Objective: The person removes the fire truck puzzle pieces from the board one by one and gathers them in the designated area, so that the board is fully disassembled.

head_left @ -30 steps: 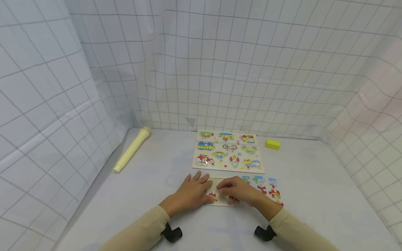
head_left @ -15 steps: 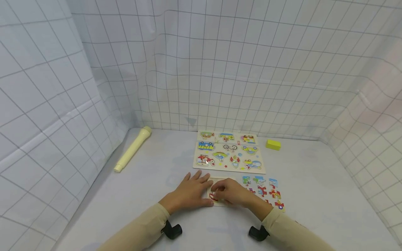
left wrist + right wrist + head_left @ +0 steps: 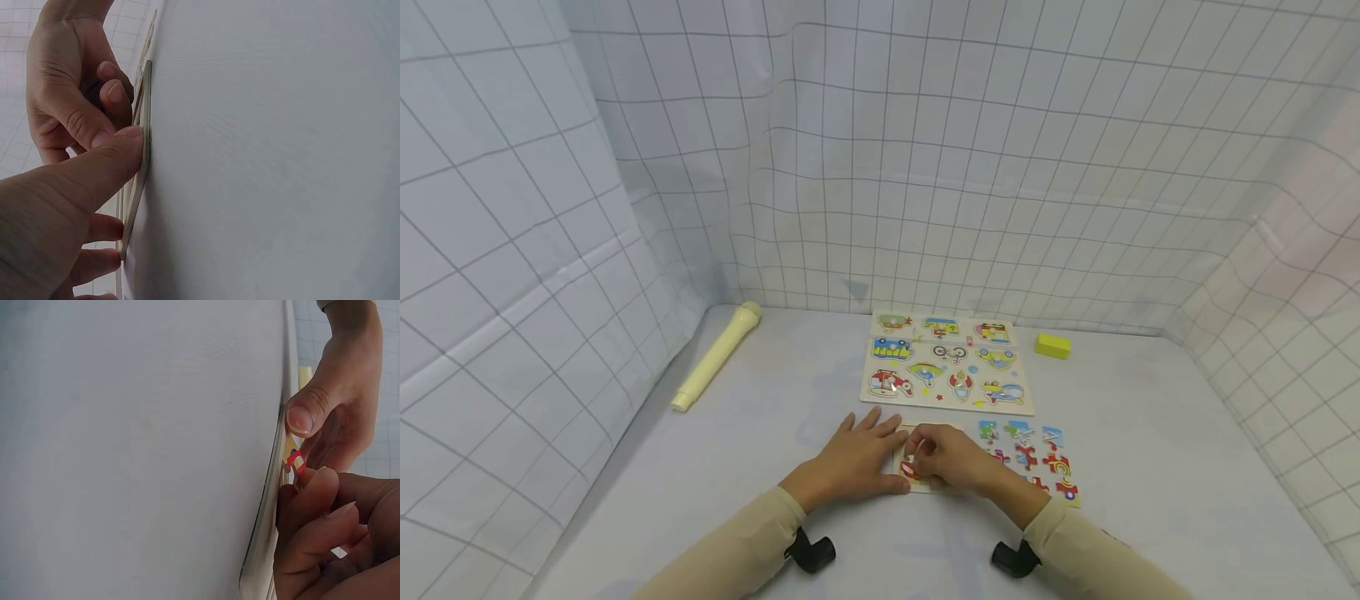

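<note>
A shallow wooden puzzle board (image 3: 141,172) lies flat in front of the person. Over its left edge my left hand (image 3: 853,462) rests with spread, straight fingers; its thumb touches the near rim in the left wrist view. My right hand (image 3: 951,458) has curled fingers above the board, thumb and forefinger pinching a small red, yellow and blue jigsaw piece (image 3: 295,460). That piece stands tilted against the board's surface in the right wrist view. Much of the board is hidden under both hands.
Several loose jigsaw pieces (image 3: 1025,456) with letters lie right of the board. Behind stands a flat vehicle peg puzzle (image 3: 947,367). A yellow block (image 3: 1052,346) sits at its right, and a cream microphone-shaped stick (image 3: 717,357) lies far left. Gridded white curtains (image 3: 985,167) surround the table.
My right hand has moved left across the board, from its middle to the piece near my left thumb, and its fingers have closed in. My left hand has stayed in place.
</note>
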Action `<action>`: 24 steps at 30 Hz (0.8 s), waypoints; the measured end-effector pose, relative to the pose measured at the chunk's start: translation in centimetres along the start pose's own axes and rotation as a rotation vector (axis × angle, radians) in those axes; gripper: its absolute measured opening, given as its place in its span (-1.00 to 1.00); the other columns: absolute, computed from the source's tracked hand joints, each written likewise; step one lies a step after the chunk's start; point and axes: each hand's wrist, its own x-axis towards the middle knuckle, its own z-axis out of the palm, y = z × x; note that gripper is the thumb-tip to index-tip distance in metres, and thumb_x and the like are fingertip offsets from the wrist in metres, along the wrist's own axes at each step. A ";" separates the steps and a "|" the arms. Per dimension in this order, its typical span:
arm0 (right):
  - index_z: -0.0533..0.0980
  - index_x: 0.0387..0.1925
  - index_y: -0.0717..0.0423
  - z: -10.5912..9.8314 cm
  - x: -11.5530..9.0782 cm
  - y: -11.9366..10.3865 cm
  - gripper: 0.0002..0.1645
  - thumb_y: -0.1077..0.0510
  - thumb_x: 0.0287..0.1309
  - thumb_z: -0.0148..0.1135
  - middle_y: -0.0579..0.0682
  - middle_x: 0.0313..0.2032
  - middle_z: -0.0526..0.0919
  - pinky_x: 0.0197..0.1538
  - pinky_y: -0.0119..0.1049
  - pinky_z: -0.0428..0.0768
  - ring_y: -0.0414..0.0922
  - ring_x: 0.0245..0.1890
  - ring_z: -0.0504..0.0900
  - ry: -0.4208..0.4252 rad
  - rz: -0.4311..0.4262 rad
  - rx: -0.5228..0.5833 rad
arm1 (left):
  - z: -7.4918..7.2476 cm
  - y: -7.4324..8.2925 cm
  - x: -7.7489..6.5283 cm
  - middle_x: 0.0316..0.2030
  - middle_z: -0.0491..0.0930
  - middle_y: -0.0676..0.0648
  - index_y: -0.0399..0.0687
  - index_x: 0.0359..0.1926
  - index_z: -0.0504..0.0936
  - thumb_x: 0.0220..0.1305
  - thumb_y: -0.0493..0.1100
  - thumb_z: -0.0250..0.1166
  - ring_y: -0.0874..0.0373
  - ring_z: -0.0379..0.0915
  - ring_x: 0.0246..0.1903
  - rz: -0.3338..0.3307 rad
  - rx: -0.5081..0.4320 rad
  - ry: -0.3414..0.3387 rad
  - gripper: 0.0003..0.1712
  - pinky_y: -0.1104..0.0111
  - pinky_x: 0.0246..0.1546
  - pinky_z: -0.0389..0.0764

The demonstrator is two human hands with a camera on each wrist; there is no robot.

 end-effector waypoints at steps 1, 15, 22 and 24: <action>0.57 -0.18 0.06 0.0 0.0 0.1 -0.83 0.33 0.23 0.25 -0.03 -0.39 0.55 -0.51 -0.38 0.45 -0.18 -0.58 0.49 -0.003 -0.001 0.005 | 0.0 0.0 0.0 0.49 0.32 -0.06 0.08 0.43 0.46 0.18 0.43 0.35 -0.23 0.04 0.53 0.000 -0.001 0.000 -0.08 -0.31 0.39 0.13; 0.60 -0.05 0.13 -4.6 -3.4 2.0 -0.80 0.18 0.34 0.29 0.02 -0.32 0.57 -0.56 -0.41 0.37 -0.18 -0.58 0.42 0.042 0.016 0.122 | -0.2 0.1 -0.1 0.49 0.31 -0.07 0.05 0.44 0.46 0.19 0.43 0.35 -0.23 0.03 0.54 0.002 0.015 -0.016 -0.07 -0.29 0.40 0.14; 0.56 0.00 0.22 -8.0 -6.0 4.3 -0.75 0.20 0.36 0.28 0.03 -0.35 0.57 -0.54 -0.39 0.36 -0.15 -0.59 0.35 0.057 0.087 0.171 | 0.0 0.1 0.0 0.50 0.30 -0.07 0.04 0.44 0.45 0.19 0.42 0.34 -0.24 0.02 0.54 0.011 0.021 -0.009 -0.07 -0.29 0.40 0.14; 0.55 0.01 0.24 -8.4 -6.6 4.8 -0.75 0.21 0.36 0.27 0.02 -0.36 0.57 -0.53 -0.41 0.36 -0.17 -0.58 0.37 0.041 0.095 0.177 | 0.1 0.1 0.0 0.50 0.30 -0.08 0.03 0.44 0.46 0.20 0.42 0.34 -0.24 0.02 0.53 0.015 0.018 -0.007 -0.07 -0.29 0.39 0.15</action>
